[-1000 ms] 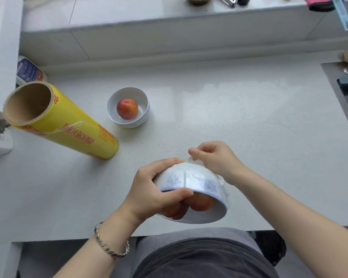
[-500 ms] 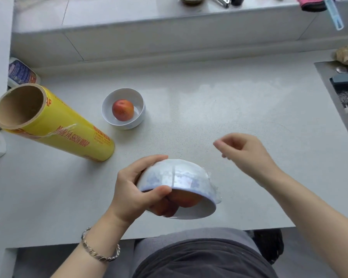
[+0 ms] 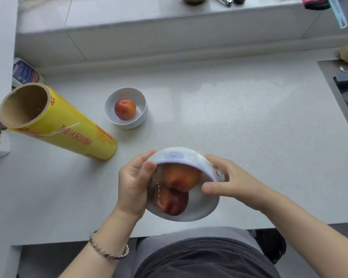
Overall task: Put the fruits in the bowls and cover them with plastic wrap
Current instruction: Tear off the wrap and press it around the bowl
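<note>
Both hands held a tilted, wrap-covered bowl [image 3: 189, 209] of two fruits [image 3: 177, 187] above the bench [image 3: 239, 121], left hand [image 3: 133, 187] and right hand [image 3: 229, 181] each clenched on its rim. Beyond it sat a second bowl [image 3: 127, 123] with one fruit [image 3: 125, 109], beside the plastic wrap roll [image 3: 68, 129].

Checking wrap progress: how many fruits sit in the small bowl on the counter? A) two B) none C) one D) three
C: the small bowl on the counter holds a single fruit, with no wrap visible over it, while the left hand and right hand hold the other bowl.
</note>
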A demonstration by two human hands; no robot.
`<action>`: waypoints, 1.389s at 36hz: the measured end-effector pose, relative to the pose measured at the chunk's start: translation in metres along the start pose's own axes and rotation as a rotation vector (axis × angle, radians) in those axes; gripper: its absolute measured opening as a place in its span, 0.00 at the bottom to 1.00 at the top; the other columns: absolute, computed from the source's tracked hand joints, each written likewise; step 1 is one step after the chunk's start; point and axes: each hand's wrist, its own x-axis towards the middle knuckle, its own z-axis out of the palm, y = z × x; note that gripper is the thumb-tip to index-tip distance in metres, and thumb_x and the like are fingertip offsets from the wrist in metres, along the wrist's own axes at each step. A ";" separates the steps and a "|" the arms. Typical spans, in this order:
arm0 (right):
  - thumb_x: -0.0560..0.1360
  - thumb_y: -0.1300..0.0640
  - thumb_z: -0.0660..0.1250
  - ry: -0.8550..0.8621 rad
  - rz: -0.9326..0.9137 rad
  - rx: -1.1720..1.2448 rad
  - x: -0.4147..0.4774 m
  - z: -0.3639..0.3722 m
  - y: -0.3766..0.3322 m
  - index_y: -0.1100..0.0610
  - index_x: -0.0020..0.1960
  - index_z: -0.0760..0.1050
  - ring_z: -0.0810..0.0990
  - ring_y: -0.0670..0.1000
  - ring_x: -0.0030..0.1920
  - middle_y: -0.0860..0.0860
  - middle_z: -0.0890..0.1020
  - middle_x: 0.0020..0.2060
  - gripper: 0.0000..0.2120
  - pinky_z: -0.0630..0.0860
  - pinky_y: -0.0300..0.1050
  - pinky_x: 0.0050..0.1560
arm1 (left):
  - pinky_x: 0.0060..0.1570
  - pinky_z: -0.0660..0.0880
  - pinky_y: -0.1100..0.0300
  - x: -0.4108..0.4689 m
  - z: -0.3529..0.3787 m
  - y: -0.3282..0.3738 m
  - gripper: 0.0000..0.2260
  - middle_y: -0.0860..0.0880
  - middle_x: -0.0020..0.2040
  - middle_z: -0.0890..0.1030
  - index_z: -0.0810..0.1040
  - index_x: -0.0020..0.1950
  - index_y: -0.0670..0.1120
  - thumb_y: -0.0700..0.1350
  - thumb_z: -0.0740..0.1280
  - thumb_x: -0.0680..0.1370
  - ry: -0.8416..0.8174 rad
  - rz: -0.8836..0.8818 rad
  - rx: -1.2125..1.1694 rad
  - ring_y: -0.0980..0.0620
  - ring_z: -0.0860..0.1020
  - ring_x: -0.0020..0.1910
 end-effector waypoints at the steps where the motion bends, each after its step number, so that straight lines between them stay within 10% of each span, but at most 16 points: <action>1: 0.56 0.40 0.76 0.015 0.003 0.060 0.000 0.000 0.004 0.54 0.59 0.75 0.80 0.51 0.55 0.50 0.82 0.53 0.35 0.76 0.41 0.52 | 0.43 0.77 0.57 0.000 0.002 -0.001 0.31 0.47 0.39 0.84 0.84 0.42 0.45 0.69 0.75 0.54 0.010 -0.032 -0.035 0.50 0.80 0.41; 4: 0.56 0.36 0.76 0.088 -0.004 0.209 0.002 0.002 0.014 0.63 0.58 0.75 0.80 0.56 0.54 0.59 0.81 0.53 0.41 0.77 0.45 0.54 | 0.40 0.78 0.60 -0.003 0.009 -0.001 0.21 0.48 0.38 0.84 0.84 0.40 0.46 0.63 0.72 0.60 0.001 -0.142 -0.092 0.53 0.81 0.39; 8: 0.53 0.34 0.76 0.162 0.018 0.262 0.005 0.001 0.021 0.67 0.54 0.76 0.82 0.55 0.49 0.59 0.82 0.48 0.43 0.78 0.44 0.49 | 0.59 0.73 0.50 0.002 0.002 0.004 0.27 0.40 0.55 0.81 0.79 0.55 0.42 0.61 0.65 0.65 -0.163 -0.229 0.054 0.45 0.78 0.56; 15: 0.54 0.40 0.75 0.131 0.037 0.075 0.008 -0.004 0.016 0.64 0.47 0.79 0.79 0.52 0.42 0.55 0.80 0.40 0.32 0.74 0.43 0.44 | 0.47 0.71 0.73 0.016 0.010 0.022 0.23 0.58 0.47 0.82 0.78 0.52 0.51 0.60 0.65 0.61 -0.542 -0.212 0.366 0.64 0.78 0.48; 28: 0.65 0.38 0.69 0.257 0.064 -0.088 0.008 -0.005 -0.004 0.50 0.46 0.81 0.81 0.39 0.46 0.44 0.84 0.43 0.18 0.73 0.32 0.48 | 0.41 0.73 0.71 -0.005 0.010 -0.003 0.20 0.58 0.38 0.84 0.81 0.44 0.50 0.59 0.70 0.58 -0.148 -0.066 0.288 0.62 0.80 0.40; 33: 0.70 0.49 0.70 0.197 0.138 -0.235 0.017 -0.007 -0.015 0.51 0.37 0.78 0.77 0.39 0.35 0.44 0.81 0.34 0.07 0.70 0.27 0.38 | 0.41 0.73 0.70 -0.008 0.007 -0.003 0.19 0.58 0.39 0.84 0.81 0.44 0.51 0.59 0.70 0.57 -0.135 -0.056 0.300 0.61 0.80 0.41; 38: 0.71 0.50 0.69 0.129 0.203 -0.315 0.021 -0.009 -0.021 0.54 0.38 0.80 0.73 0.48 0.39 0.52 0.78 0.36 0.08 0.68 0.44 0.44 | 0.41 0.72 0.73 -0.011 0.006 -0.003 0.19 0.61 0.38 0.83 0.80 0.43 0.52 0.59 0.70 0.57 -0.129 -0.057 0.312 0.64 0.79 0.40; 50: 0.78 0.57 0.60 0.115 0.303 -0.056 0.028 -0.008 -0.021 0.58 0.38 0.72 0.74 0.43 0.26 0.47 0.77 0.27 0.11 0.73 0.35 0.36 | 0.42 0.72 0.73 -0.016 0.004 -0.005 0.17 0.62 0.39 0.83 0.80 0.43 0.55 0.59 0.71 0.57 -0.186 -0.052 0.368 0.65 0.79 0.41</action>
